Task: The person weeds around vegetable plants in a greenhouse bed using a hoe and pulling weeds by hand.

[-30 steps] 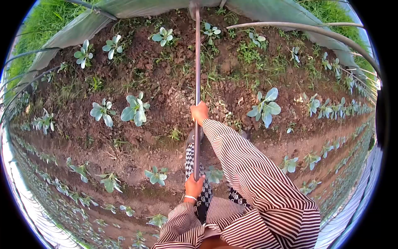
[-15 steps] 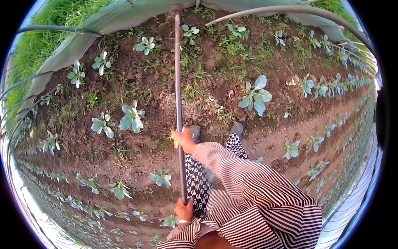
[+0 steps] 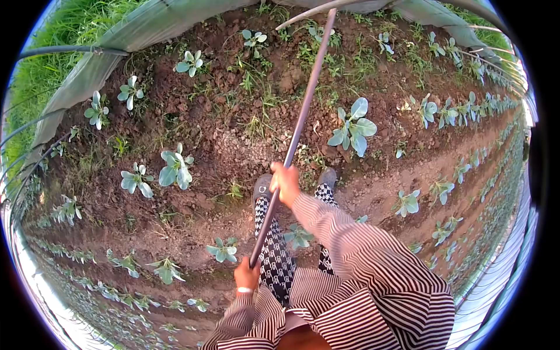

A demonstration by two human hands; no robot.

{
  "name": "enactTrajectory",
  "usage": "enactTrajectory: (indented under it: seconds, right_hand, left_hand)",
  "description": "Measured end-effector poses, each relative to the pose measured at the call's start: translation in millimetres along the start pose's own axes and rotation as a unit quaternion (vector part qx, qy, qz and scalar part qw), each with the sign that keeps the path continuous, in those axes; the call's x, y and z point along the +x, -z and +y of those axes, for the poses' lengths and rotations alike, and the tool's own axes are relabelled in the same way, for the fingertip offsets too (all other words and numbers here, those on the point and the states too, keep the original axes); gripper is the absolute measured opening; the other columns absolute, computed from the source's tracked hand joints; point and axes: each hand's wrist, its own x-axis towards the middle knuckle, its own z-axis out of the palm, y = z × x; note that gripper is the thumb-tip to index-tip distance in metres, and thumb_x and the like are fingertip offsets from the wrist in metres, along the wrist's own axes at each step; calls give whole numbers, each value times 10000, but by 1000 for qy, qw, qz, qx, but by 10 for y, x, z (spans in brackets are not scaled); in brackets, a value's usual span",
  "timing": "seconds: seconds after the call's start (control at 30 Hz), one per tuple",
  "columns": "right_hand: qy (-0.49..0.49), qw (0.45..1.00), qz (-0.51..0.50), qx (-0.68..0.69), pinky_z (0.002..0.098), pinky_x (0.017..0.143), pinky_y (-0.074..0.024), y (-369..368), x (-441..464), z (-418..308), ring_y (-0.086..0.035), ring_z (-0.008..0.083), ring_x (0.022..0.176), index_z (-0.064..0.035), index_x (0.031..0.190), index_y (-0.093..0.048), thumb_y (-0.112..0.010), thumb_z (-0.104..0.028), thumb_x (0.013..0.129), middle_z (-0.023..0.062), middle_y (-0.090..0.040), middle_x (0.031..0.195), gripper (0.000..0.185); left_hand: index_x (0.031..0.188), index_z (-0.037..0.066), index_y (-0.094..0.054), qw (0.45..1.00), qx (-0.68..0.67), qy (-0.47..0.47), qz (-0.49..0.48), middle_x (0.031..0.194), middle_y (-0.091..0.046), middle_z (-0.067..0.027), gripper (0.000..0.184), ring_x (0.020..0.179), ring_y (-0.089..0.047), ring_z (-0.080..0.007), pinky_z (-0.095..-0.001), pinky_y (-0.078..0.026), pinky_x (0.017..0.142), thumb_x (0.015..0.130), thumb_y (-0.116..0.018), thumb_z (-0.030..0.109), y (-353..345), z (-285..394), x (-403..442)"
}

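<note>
Pole [image 3: 306, 108]: slanted from lower left to upper right above the bed; far end overlapping a curved hoop [image 3: 298, 16], contact impossible to tell, no tool head visible.
Right hand [image 3: 285, 184]: wrapped firmly around the middle stretch.
Left hand [image 3: 246, 274]: closed around the near end, below the other grip; pale band [image 3: 245, 290] at the wrist.
Shoes [image 3: 328, 177]: planted apart on the ground, either side of the slant.
Soil [image 3: 219, 137]: rough and cloddy ahead of the feet, apparently loosened in part.
Grass tufts [image 3: 235, 190]: rooted and green among the clods, so seemingly only partly cleared.
Broad-leaved plants [image 3: 354, 127]: upright and apparently intact, to both sides.
Sheeting [image 3: 140, 29]: along the far edge, with tall grass [image 3: 44, 67] beyond.
</note>
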Motion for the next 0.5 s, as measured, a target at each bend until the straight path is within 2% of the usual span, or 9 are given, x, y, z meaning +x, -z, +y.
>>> enactTrajectory:
  seconds: [0.07,0.13,0.23,0.27,0.3,0.33,0.37,0.43,0.5]
  right_hand:
    - [63,998,26,-2,299,268,-351,-173,309,-424,-398,143,285,-60,600,-433,-576,-104,777,26,-419,436,232]
    - [62,997,43,-34,312,278,-365,-255,835,-572,-446,163,326,-17,661,-450,-551,-83,789,44,-445,469,176]
    - [37,990,43,-126,338,278,-362,-57,1330,-127,-458,186,329,20,701,-476,-566,-79,783,62,-442,471,157]
    - [-24,984,56,-167,342,275,-360,-29,1193,-33,-465,196,331,35,739,-498,-578,-67,773,75,-454,489,134]
    - [-37,987,88,-132,350,274,-356,5,1066,207,-459,204,326,41,768,-519,-584,-53,755,71,-446,476,116]
    - [-37,986,56,-155,356,279,-358,62,834,365,-433,198,314,12,720,-489,-592,-48,735,63,-434,471,120]
    - [-69,994,29,-78,354,278,-346,79,571,383,-418,185,316,-27,678,-443,-604,-58,726,54,-417,467,171]
    - [-115,993,1,-17,312,298,-344,11,275,335,-375,132,326,-75,635,-404,-613,-66,756,22,-389,476,242]
    - [-91,996,7,-10,297,303,-333,-21,238,302,-362,119,328,-90,626,-380,-609,-64,756,12,-384,479,265]
  left_hand:
    - [772,39,-490,999,-29,-22,15,615,-566,-207,331,583,-571,-403,-460,-433,518,771,-676,312,41,385,528]
    - [757,25,-490,999,-34,-12,21,600,-557,-202,356,563,-567,-392,-441,-423,499,760,-693,317,110,733,871]
    - [775,16,-497,998,-56,9,-37,636,-587,-197,351,618,-598,-393,-446,-449,528,749,-705,299,6,1010,652]
    - [785,11,-503,998,-60,7,-15,641,-590,-205,343,628,-603,-396,-448,-458,543,751,-698,291,-95,910,515]
    - [795,6,-509,998,-64,8,-4,646,-592,-213,334,639,-608,-398,-449,-467,558,753,-692,283,-180,733,224]
    - [803,6,-515,998,-49,45,-23,648,-593,-218,326,645,-608,-402,-450,-469,566,751,-689,276,-66,732,-11]
    - [811,6,-521,996,-33,80,-36,650,-594,-222,317,652,-609,-407,-450,-472,575,750,-686,269,90,714,-188]
    - [841,21,-530,997,-29,68,-24,678,-604,-238,325,662,-600,-435,-481,-469,585,773,-661,311,143,549,-328]
    - [799,38,-515,999,-7,31,12,614,-583,-218,319,596,-591,-410,-466,-455,535,773,-663,319,152,364,-263]
